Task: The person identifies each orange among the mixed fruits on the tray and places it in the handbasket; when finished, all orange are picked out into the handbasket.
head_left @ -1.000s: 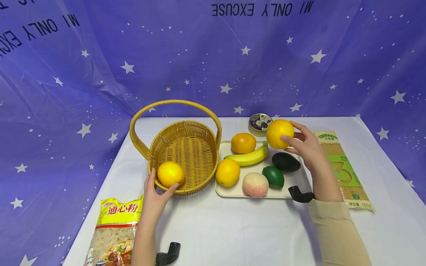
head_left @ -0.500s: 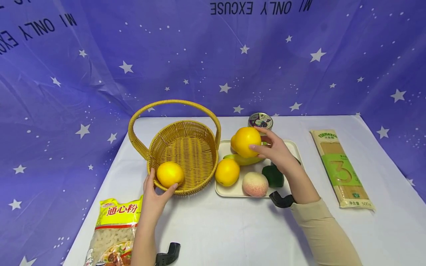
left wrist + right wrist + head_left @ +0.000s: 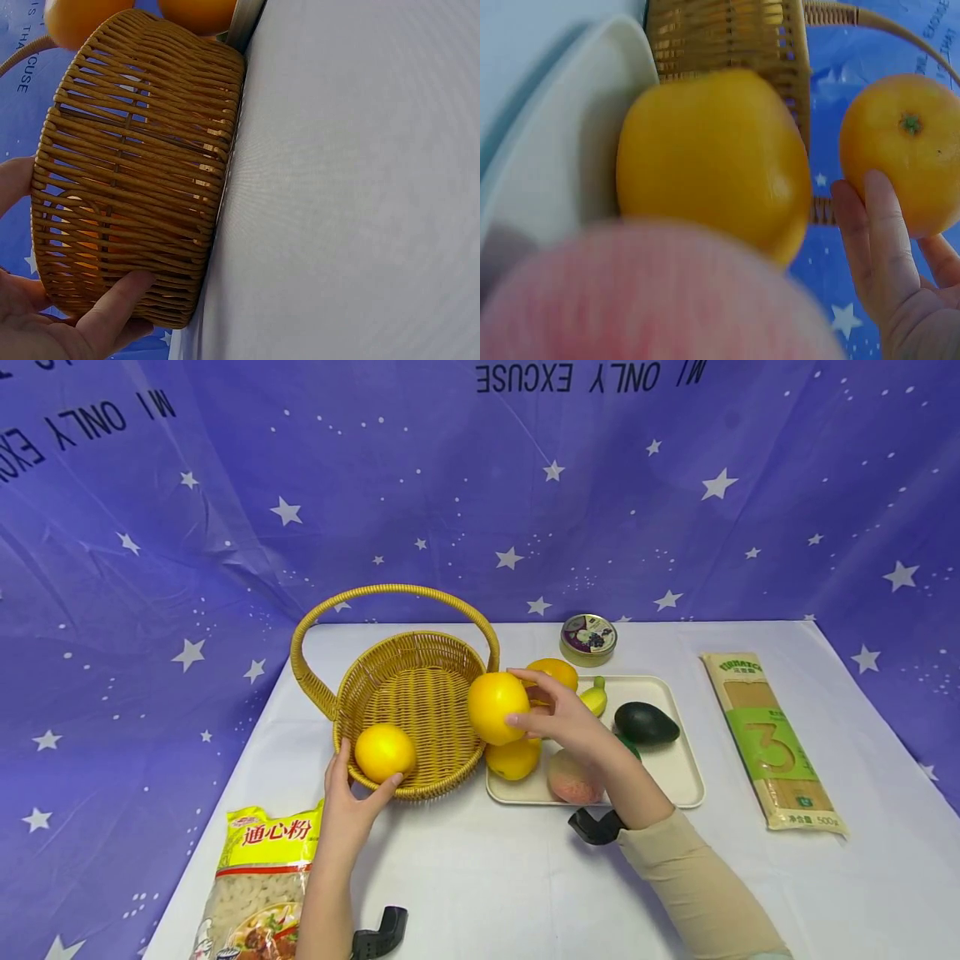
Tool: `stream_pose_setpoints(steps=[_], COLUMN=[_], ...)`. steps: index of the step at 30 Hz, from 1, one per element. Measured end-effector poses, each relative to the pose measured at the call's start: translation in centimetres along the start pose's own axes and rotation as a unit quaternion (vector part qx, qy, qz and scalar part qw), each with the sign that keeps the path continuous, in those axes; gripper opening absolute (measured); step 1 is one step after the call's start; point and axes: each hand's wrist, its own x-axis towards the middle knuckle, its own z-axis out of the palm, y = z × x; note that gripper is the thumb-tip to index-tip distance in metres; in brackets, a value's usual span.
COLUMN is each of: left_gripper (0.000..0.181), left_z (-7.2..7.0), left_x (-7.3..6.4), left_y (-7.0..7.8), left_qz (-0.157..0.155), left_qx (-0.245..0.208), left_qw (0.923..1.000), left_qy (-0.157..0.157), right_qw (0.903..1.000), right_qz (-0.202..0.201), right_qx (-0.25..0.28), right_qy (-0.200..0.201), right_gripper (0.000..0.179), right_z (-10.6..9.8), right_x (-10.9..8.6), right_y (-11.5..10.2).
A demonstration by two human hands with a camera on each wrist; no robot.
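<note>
While the left hand (image 3: 356,806) grips a basket (image 3: 417,651), the right hand (image 3: 564,717) an orange (image 3: 497,708), starry cloth (image 3: 420,502) backs the white tabletop (image 3: 517,877).

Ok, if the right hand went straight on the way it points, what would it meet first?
Probably the basket, at its right side or handle, with the orange the right hand holds; depth is unclear.

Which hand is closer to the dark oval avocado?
Right. The right hand is left of the avocado, holding a round yellow-orange fruit; the left hand is farther left, gripping the woven golden-brown basket.
</note>
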Motion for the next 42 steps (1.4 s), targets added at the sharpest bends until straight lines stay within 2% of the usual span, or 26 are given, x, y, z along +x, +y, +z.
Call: stream_pose_setpoints(steps=[6,12,20,35,42], left_gripper=[0.104,0.103,0.102,0.103,0.103], left_z=[0.0,0.0,-0.1,-0.1,0.0], left_x=[0.0,0.0,0.1,0.2,0.1], left_y=[0.0,0.0,0.1,0.1,-0.1], left_qz=[0.003,0.003,0.006,0.002,0.006], left_qx=[-0.002,0.001,0.003,0.008,0.012], left_qw=[1.0000,1.0000,1.0000,1.0000,0.9999], left_qy=[-0.001,0.000,0.005,0.002,0.005], right_qw=[0.9992,0.9988,0.9951,0.9965,0.9954], right_qz=[-0.017,0.000,0.019,0.043,0.063], right_qx=[0.002,0.018,0.080,0.064,0.072], right_qy=[-0.036,-0.046,-0.055,-0.034,-0.001], right_gripper=[0.065,0.061,0.067,0.069,0.069], right_z=[1.8,3.7,6.2,9.5,10.5], right_x=[0.9,2.1,4.8,9.1,10.6], right_y=[0.0,0.1,0.3,0.8,1.5])
